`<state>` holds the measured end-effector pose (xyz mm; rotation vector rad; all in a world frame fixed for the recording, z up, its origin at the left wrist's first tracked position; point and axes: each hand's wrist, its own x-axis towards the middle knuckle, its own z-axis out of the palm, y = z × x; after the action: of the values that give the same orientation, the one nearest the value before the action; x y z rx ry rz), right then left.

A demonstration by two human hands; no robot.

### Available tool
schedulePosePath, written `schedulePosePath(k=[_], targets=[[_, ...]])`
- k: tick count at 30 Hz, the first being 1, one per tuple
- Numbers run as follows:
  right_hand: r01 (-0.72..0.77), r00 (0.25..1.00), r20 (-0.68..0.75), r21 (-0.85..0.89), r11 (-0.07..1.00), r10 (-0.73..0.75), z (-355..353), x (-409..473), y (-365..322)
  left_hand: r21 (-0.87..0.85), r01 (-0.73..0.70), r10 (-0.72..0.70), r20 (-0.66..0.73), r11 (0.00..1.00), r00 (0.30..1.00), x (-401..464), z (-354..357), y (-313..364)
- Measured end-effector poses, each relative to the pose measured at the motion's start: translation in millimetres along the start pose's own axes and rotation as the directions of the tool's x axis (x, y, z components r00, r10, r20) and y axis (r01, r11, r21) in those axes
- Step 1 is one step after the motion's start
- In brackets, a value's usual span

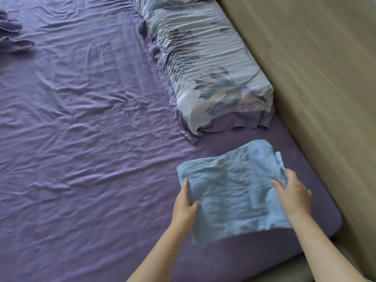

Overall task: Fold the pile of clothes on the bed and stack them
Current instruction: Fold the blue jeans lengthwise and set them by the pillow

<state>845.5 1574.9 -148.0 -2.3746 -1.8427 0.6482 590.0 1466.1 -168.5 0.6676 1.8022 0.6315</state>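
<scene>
A folded light blue garment point(234, 188) sits at the bed's near right corner, on the purple sheet point(91, 139). My left hand point(186, 206) grips its left edge, thumb on top and fingers under the cloth. My right hand point(293, 192) holds the right edge, fingers curled round the fold. A crumpled purple piece of clothing point(12, 35) lies at the far left edge of the view, partly cut off.
A floral blue-and-white pillow point(203, 64) lies along the right side of the bed, just beyond the garment. A beige padded headboard or wall panel point(315, 78) borders the bed on the right. The wrinkled sheet stretches wide to the left.
</scene>
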Motion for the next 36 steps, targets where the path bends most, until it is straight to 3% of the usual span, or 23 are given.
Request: schedulePosePath(k=[3,5,8,11,14,16,21,25,32,36], targets=[[0.03,0.998,0.068,-0.206,0.978,-0.016,5,-2,10,0.215,0.048,-0.06,0.049,0.976,0.997,-4,13,-11],[0.113,0.986,0.15,-0.319,0.941,-0.068,15,-9,12,0.458,0.011,-0.047,0.068,0.889,0.997,-9,18,-19],[0.224,0.931,0.345,-0.272,0.936,-0.123,42,-23,3,0.609,-0.07,-0.023,0.144,0.79,0.989,-13,24,-30],[0.261,0.882,0.461,-0.3,0.917,-0.1,70,-43,-11,0.484,0.05,-0.117,0.109,0.874,0.987,-12,22,-39],[0.221,0.903,0.425,-0.327,0.919,-0.066,84,-58,-21,0.197,0.178,-0.204,0.123,0.964,0.971,-18,16,-50],[0.223,0.892,0.449,-0.324,0.919,-0.059,85,-68,-29,0.129,0.245,-0.264,0.151,0.961,0.953,-26,11,-54],[0.4,0.784,0.602,-0.304,0.865,-0.151,82,-105,-63,0.168,0.283,-0.308,0.148,0.944,0.94,-57,-24,-59],[0.588,0.661,0.699,-0.256,0.767,-0.273,81,-147,-106,0.224,0.253,-0.271,0.049,0.941,0.961,-89,-75,-63],[0.812,0.493,0.724,-0.183,0.555,-0.483,86,-234,-194,0.329,0.257,-0.228,-0.124,0.909,0.966,-172,-176,-108],[0.902,0.377,0.727,-0.146,0.407,-0.574,94,-298,-237,0.22,0.35,-0.296,-0.243,0.91,0.924,-235,-225,-157]])
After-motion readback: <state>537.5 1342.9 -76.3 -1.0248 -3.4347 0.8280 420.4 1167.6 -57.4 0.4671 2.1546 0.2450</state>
